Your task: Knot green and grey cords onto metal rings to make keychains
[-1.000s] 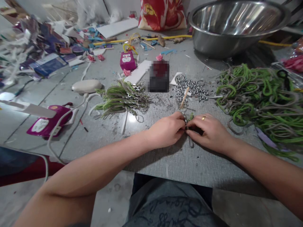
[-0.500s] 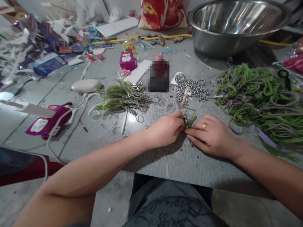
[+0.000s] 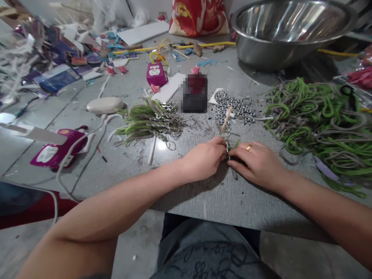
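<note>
Near the table's front edge, my left hand [image 3: 206, 158] is closed, pinching a short green-and-grey cord [image 3: 236, 143] with small metal rings on it. Against its fingertips, my right hand [image 3: 260, 164], wearing a gold ring, has its thumb and fingers closed on the same cord. The fingers hide most of the piece; a green end sticks up and a grey end lies below. Just beyond my hands are a wooden stick [image 3: 226, 119] and a pile of small metal rings [image 3: 238, 110]. To the left lies a bundle of cords with metal rings [image 3: 145, 122].
A large heap of green and grey cords [image 3: 319, 131] covers the right side. Behind stands a steel bowl [image 3: 267, 54]. Purple power blocks [image 3: 55, 149], a white cable [image 3: 59, 174], a blurred dark object [image 3: 194, 100] and scraps [image 3: 61, 77] lie left and back.
My right hand's fingers have shifted slightly, with the thumb and index finger farther apart at the cord. The left hand has hardly moved.
</note>
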Available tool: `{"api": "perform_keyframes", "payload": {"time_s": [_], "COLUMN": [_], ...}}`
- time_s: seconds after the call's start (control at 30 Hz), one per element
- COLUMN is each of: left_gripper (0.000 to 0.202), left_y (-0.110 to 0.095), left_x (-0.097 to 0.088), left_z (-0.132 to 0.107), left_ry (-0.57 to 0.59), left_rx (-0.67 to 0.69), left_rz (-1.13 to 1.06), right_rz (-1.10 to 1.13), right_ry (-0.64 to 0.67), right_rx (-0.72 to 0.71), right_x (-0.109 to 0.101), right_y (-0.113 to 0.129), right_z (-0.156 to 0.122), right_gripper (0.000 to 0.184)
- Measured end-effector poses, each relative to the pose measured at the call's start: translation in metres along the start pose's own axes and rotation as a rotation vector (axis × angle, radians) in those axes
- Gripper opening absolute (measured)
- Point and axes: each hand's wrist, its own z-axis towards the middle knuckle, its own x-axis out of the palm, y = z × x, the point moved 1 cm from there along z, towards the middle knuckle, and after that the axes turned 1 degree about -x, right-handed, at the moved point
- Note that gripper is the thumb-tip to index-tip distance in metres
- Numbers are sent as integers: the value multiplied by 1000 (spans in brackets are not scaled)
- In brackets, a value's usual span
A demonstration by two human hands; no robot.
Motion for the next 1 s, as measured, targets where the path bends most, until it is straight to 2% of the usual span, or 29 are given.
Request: {"api": "perform_keyframes", "payload": {"time_s": [0.13,0.23,0.37,0.53,0.67,0.77,0.87,1.0], "left_gripper": [21,22,23,20,20,26,17,17], "left_y": [0,0,1,2,1,4,7,10], "left_x": [0,-1,0,4,-4,-14,-18,-14], "left_z": [0,0,1,0,-6,-10,-10,-8], "left_ry": [-10,-26,-31,-70,-76,-28,57,57], "left_rx": [-2,4,4,24,111,101,53,42], "left_rz": [-9,-16,-43,-61,-79,-3,116,250], "right_rz": [7,0,-64,-53,38,68,72,82], "right_ry": [-29,-79,-79,-28,-9,-8,-13,-21], "right_rx": [-8,-102,-199,-175,-151,-156,-167,-192], "right_x": [-1,-4,-5,-4,-5,-7,-7,-8], "right_y": [0,3,6,8,7,6,6,7], "right_z": [0,1,1,1,1,1,1,1], "right_gripper": [18,17,22,26,29,28,27,29]}}
